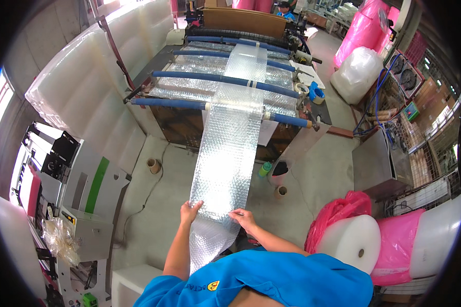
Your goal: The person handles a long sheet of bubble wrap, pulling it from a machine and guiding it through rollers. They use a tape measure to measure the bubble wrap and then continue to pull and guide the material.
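Observation:
A long silvery strip of bubble wrap [224, 153] comes off the machine's front roller and slopes down to my body. My left hand [190, 212] pinches the strip's left edge, the thumb lying on top. Over the strip near its right side, my right hand [244, 219] has its fingers closed. Something small and dark may be between those fingertips, but I cannot make it out. Below my hands the strip curves down in front of my blue shirt, where its lower end is partly hidden.
Ahead stands the machine with blue rollers [170, 104]; tape rolls [316, 93] lie on its right side. A green bottle [265, 169] and cardboard cores [153, 165] stand on the floor. White rolls [349, 240] and pink wrap flank my right; a grey machine [89, 225] stands left.

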A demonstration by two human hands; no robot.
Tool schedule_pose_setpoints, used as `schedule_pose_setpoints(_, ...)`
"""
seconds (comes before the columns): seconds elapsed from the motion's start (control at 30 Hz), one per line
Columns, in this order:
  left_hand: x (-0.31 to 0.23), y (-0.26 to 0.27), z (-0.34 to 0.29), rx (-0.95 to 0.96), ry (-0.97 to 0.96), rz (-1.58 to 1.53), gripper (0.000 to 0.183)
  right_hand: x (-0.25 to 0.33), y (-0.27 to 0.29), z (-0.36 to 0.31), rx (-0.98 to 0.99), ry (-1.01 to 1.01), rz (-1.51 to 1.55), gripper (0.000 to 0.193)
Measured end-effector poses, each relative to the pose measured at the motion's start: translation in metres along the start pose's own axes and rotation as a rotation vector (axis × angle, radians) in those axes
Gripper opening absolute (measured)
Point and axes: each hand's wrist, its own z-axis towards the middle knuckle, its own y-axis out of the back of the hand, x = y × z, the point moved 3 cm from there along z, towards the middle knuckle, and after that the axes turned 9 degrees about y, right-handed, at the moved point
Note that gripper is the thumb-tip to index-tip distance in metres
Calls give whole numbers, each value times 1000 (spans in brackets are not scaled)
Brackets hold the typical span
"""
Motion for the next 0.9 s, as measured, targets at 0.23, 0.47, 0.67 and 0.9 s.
schedule_pose_setpoints(0.23, 25, 10, -19, -46, 38, 161, 58, 5, -9, -14, 36, -117, -21, 22)
schedule_pose_setpoints(0.47, 28, 24, -32, -115, -135, 118, 46, 9, -11, -16, -15, -53, -194, 24)
schedule_pose_setpoints(0.67, 25, 23, -36, 13, -84, 54, 39, 19, -6, -20, -8, -43, -172, 25)
schedule_pose_setpoints(0.9, 30, 23, -36, -9, -160, 8, 39, 2, -3, -10, 6, -48, -260, 24)
